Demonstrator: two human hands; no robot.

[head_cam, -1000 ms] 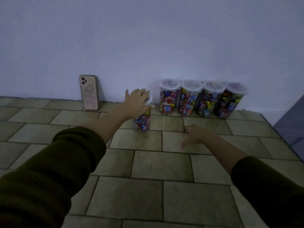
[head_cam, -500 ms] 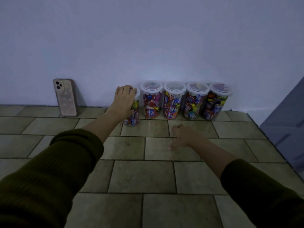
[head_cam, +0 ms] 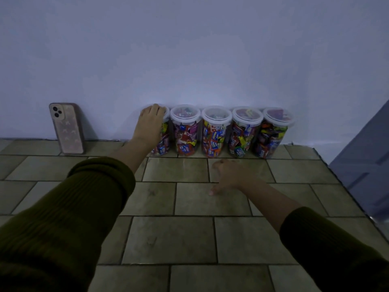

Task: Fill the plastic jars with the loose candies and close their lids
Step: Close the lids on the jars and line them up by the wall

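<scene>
Olive-toned tiles cover the surface (head_cam: 189, 239), which meets a pale lilac wall (head_cam: 189, 49) at the back. Five clear plastic jars stand upright in a row against that wall, each packed with bright wrapped candies and capped with a white lid. The leftmost jar (head_cam: 163, 143) touches the second jar (head_cam: 185, 133); the third jar (head_cam: 214, 137), fourth jar (head_cam: 244, 137) and fifth jar (head_cam: 271, 137) follow just beside one another. The left hand (head_cam: 151, 123) lies over the leftmost jar, its grip clamped on the lid from above, fingers bent over the far rim. The right hand (head_cam: 229, 175) rests on the tiles in front of the third and fourth jars, grip loose and apart, holding nothing. A phone (head_cam: 67, 128) in a pink case leans on the wall, well left of the jars. Both arms wear dark green sleeves. A grey-blue door (head_cam: 366, 165) shows at far right.
</scene>
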